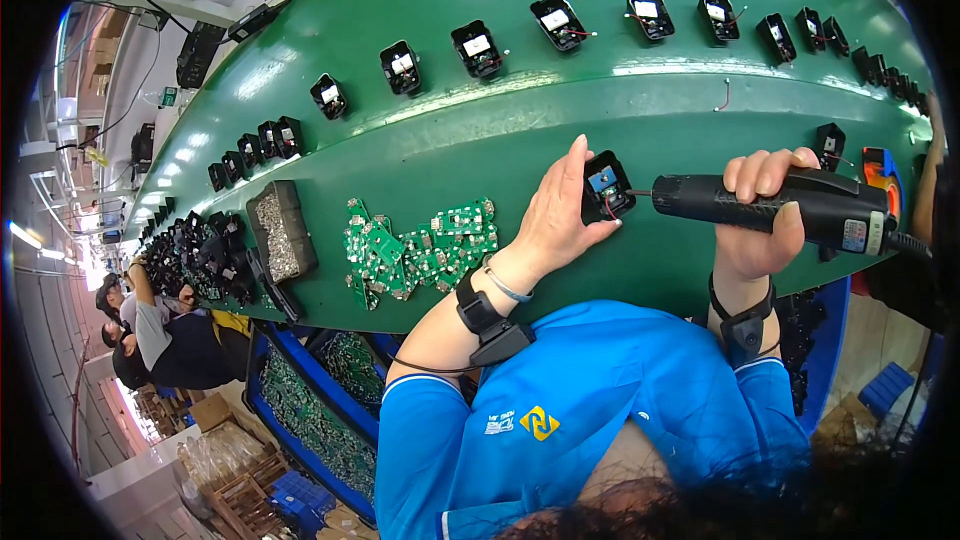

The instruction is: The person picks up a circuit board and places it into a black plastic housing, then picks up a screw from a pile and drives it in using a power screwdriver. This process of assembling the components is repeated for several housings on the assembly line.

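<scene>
My left hand (562, 208) steadies a small open black plastic housing (610, 168) on the green bench, fingers along its left side and thumb at its near edge. Inside that housing sit a blue component and thin red wires. Wrapped in my right hand (765, 205) is a black electric screwdriver (705, 197), lying nearly level with its bit pointing left. The bit's tip reaches the housing's right edge; whether it meets a screw is too small to tell. To the left of my left hand lies a loose pile of green circuit boards (425, 245).
A dark tray of small metal screws (285, 230) stands left of the boards, beside heaped black parts (200, 255). Along the raised far strip runs a row of black housings (478, 48). An orange-and-blue object (882, 175) is at right. Blue bins (320, 410) sit below the bench; co-workers (165, 335) are far left.
</scene>
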`<state>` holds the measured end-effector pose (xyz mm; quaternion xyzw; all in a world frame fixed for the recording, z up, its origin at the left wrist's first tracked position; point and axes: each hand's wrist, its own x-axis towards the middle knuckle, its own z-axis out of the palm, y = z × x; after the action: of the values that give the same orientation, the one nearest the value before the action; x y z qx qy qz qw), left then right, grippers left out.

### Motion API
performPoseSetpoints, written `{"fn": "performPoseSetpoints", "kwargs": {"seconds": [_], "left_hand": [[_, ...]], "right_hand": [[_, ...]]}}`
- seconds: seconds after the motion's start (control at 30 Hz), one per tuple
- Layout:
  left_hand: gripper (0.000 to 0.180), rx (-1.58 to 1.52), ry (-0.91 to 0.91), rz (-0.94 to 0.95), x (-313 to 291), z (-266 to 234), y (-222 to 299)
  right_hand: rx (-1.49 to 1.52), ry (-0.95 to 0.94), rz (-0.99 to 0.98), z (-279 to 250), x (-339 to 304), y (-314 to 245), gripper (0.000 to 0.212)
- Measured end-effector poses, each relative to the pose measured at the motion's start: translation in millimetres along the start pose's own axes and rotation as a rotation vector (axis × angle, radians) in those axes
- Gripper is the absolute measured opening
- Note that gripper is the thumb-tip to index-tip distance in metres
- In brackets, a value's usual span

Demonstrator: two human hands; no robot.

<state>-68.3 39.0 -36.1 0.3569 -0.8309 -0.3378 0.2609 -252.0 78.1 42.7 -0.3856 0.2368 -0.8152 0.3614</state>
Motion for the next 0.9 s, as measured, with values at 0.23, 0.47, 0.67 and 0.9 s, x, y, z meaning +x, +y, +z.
{"fn": "performPoseSetpoints", "kwargs": {"seconds": [0.23,0.47,0.67,0.9], "left_hand": [[0.088,-0.163,0.039,0.012,3.5,0.6,8.7],[0.078,-0.209,0.041,0.008,6.2,0.7,10.0],[0.077,-0.227,0.039,0.017,7.9,2.6,11.1],[0.077,-0.230,0.031,0.021,9.5,3.5,12.2]], "right_hand": [[0.002,0.010,-0.017,2.0,2.2,5.7,0.039],[-0.035,0.013,0.012,1.8,1.6,10.6,0.039],[-0.017,-0.002,0.022,-0.9,3.5,8.3,0.038],[-0.023,-0.012,0.028,-3.1,4.1,8.7,0.038]]}}
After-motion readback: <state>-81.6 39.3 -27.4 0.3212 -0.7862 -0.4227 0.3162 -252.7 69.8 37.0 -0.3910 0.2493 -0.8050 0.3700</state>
